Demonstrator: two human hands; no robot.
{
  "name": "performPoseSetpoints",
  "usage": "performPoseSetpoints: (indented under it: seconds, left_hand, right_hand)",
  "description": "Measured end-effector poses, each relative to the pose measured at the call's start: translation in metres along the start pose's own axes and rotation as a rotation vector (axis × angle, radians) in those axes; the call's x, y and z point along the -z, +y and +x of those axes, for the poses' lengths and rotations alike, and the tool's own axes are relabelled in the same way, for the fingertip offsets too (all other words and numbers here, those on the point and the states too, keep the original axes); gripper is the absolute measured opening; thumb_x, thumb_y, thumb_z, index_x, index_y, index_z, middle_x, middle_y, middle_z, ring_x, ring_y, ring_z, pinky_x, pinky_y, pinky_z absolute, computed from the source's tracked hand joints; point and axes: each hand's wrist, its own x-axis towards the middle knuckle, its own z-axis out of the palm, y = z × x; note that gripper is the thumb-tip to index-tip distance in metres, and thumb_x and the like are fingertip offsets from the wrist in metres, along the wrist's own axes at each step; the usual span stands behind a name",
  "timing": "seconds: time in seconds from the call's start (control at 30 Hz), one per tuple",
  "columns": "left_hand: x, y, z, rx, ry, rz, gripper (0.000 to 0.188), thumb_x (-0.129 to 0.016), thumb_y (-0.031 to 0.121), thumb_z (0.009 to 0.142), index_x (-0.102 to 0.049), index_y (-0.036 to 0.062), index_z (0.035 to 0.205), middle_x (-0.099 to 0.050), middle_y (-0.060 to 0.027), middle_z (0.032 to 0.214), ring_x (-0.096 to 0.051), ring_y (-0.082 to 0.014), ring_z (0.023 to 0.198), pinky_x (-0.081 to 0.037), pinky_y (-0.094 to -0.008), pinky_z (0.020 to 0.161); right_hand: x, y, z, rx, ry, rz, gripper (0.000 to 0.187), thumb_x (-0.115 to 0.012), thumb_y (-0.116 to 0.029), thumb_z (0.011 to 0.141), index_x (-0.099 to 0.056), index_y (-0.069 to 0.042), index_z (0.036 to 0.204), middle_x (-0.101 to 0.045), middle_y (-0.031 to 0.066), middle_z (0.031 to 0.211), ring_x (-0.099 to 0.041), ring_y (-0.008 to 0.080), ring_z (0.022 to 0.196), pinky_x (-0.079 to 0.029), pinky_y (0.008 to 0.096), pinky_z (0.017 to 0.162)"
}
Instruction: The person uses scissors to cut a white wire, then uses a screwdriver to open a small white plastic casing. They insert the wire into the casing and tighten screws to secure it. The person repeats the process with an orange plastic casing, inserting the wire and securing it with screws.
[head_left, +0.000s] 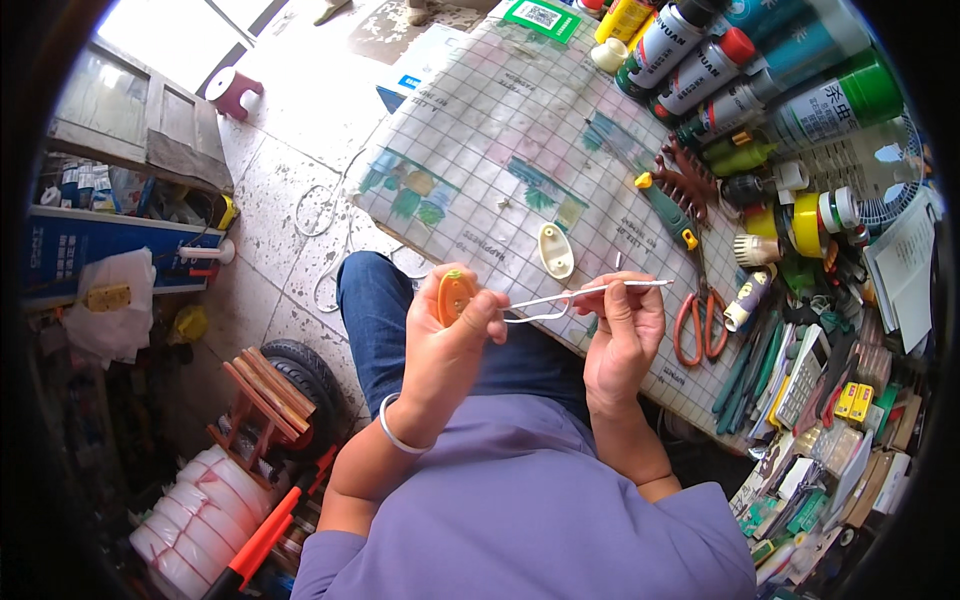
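My left hand (447,325) is closed round an orange oval plastic piece (457,298), which looks like half of a cord switch housing. A thin white cord (540,300) runs from that hand across to my right hand (622,335). There, thumb and fingers pinch the cord, and its end sticks out to the right. Part of the cord loops below the straight run between the hands. Just beyond them, a cream oval shell (555,251) with small holes lies on the table. How the cord meets the orange piece is hidden by my left fingers.
A checked cloth covers the table (470,190). To the right lie a green-and-yellow screwdriver (665,210) and red-handled scissors (700,325). Spray cans (700,75) crowd the far right, with tools and a calculator (803,380) nearer. A pink stool (233,92) stands on the floor.
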Motion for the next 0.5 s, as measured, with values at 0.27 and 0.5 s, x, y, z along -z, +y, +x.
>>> performPoseSetpoints:
  seconds: [0.27,0.5]
  left_hand:
    - [0.012,0.008,-0.001,-0.003,0.03,-0.019,0.028,-0.065,0.007,0.088,-0.045,0.0054,0.107,-0.058,-0.0098,0.088,-0.056,-0.0136,0.068,-0.048,-0.0279,0.063]
    - [0.012,0.013,0.007,0.027,0.019,0.003,0.029,-0.065,0.009,0.088,-0.045,0.0045,0.11,-0.059,-0.0108,0.089,-0.056,-0.0124,0.068,-0.049,-0.0268,0.065]
  right_hand:
    - [0.014,-0.004,0.005,0.025,0.05,0.004,0.008,-0.054,-0.012,0.094,-0.056,-0.003,0.094,-0.063,0.0073,0.082,-0.063,0.0154,0.07,-0.044,0.0252,0.063]
    - [0.014,-0.007,0.013,-0.006,-0.065,0.109,0.014,-0.049,-0.015,0.097,-0.05,-0.003,0.103,-0.06,0.0118,0.099,-0.063,0.0182,0.085,-0.047,0.0288,0.077]
